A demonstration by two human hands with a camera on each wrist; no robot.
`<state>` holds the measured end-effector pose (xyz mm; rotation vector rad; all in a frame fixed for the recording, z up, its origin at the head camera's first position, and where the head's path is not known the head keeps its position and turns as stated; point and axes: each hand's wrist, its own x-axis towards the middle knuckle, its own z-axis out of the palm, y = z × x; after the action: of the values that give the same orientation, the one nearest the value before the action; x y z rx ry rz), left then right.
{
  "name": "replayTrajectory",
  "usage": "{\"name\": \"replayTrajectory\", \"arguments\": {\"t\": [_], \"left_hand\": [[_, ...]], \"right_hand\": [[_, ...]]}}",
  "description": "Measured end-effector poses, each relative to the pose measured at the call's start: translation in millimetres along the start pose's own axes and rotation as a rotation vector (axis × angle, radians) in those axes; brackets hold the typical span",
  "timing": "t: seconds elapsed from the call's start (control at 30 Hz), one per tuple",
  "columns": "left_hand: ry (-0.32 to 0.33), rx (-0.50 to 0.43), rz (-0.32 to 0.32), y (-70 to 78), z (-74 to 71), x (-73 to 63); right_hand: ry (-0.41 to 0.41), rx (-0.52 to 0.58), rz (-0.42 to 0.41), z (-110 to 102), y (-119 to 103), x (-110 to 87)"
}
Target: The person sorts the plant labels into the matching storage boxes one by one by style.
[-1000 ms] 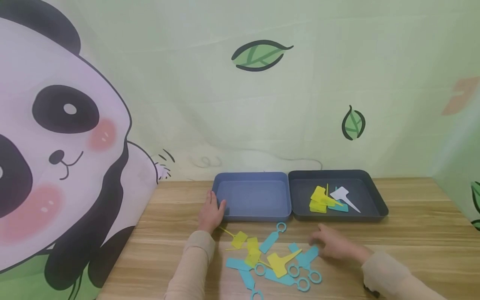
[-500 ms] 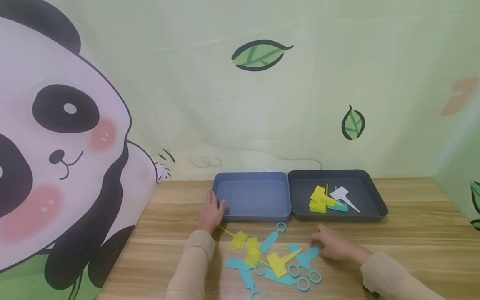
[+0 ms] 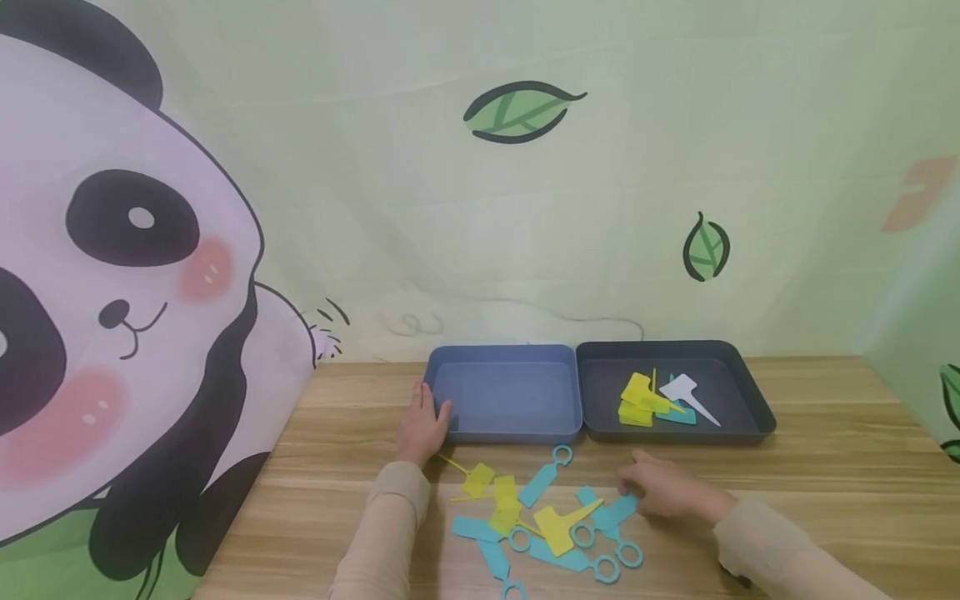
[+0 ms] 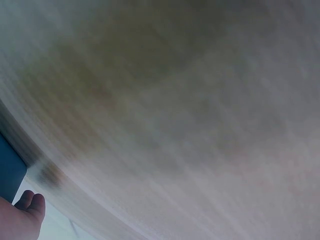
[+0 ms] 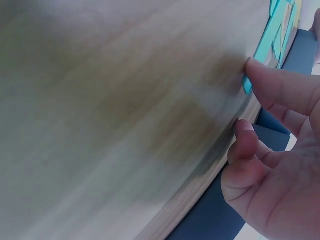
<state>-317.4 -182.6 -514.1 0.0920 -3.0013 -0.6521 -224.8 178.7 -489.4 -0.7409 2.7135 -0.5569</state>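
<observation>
Two shallow trays side by side on far part of wood-grain table (image 3: 862, 483), short sides touching. At left, blue tray (image 3: 502, 392), low walls, rounded corners. At right, dark tray (image 3: 716, 375), with tags inside: yellow tags (image 3: 637, 392) in an overlapping heap left of centre; white tag (image 3: 681, 387) just right of heap, stem pointing near and right; turquoise tag (image 3: 682, 415) partly under a yellow stem.

Left hand (image 3: 422, 427) at left wall of blue tray, by near corner; fingers straight along outer side, thumb apart at rim.

Right hand (image 3: 663, 487) outside dark tray, on its near side, some fingers curled. One fingertip touching end of turquoise ring tag (image 3: 618, 510), at right edge of loose pile on table. Pinched or merely touched: cannot tell.

Loose pile mostly near side of blue tray, turquoise and yellow mixed, many overlapping. Large yellow tag (image 3: 557, 529) among turquoise pieces, stem toward far right. Another turquoise piece (image 3: 540, 483) farther out, ring just beside blue tray's near wall. Smaller yellow pieces (image 3: 478, 480) at left, near left wrist.

Behind table, pale green backdrop (image 3: 375, 167) with printed panda (image 3: 217, 192) at left.
</observation>
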Motion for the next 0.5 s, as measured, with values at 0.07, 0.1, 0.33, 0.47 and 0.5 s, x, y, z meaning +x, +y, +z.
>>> {"name": "replayTrajectory", "arguments": {"t": [0.07, 0.1, 0.33, 0.47, 0.5], "left_hand": [[-0.001, 0.005, 0.0, 0.0, 0.2, 0.1], [-0.001, 0.007, 0.0, -0.2, 0.4, 0.1], [-0.005, 0.01, -0.001, 0.0, 0.8, 0.1], [-0.002, -0.002, -0.001, -0.1, 1.1, 0.5], [-0.001, -0.003, -0.001, -0.2, 1.3, 0.7]], "right_hand": [[0.0, -0.003, -0.008, -0.7, -0.8, 0.8], [0.0, -0.005, -0.012, -1.0, -1.1, 0.9], [-0.007, 0.002, -0.015, -1.1, -0.2, 2.4], [-0.016, -0.011, -0.01, -1.2, 1.2, 3.3], [-0.015, -0.018, -0.011, -1.2, 1.6, 3.5]]}}
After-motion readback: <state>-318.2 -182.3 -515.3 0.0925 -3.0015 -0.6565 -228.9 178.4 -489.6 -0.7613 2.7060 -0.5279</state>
